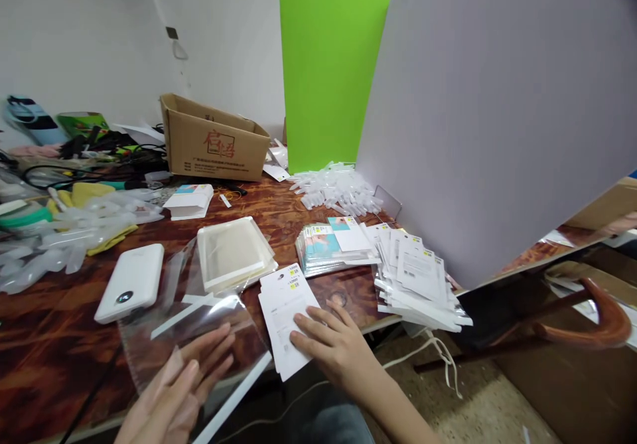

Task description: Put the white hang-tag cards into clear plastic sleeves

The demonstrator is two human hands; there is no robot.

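Observation:
My left hand (186,381) is at the lower left, its thumb and fingers on a clear plastic bag (233,328) with a white strip along its edge. Part of the hand shows through the film. My right hand (338,344) lies with fingers stretched over a small stack of white printed cards (279,318) at the table's front edge. Behind the cards is a pile of clear empty bags (231,251). To the right are a stack of bagged cards with blue print (318,248) and a fanned pile of bagged white cards (418,271).
A white power bank (132,281) lies at left, near translucent plastic pieces (54,245). A cardboard box (213,139), a white card stack (189,202) and a heap of small clear plastic pieces (343,188) stand farther back. A green and grey panel (328,72) rises behind.

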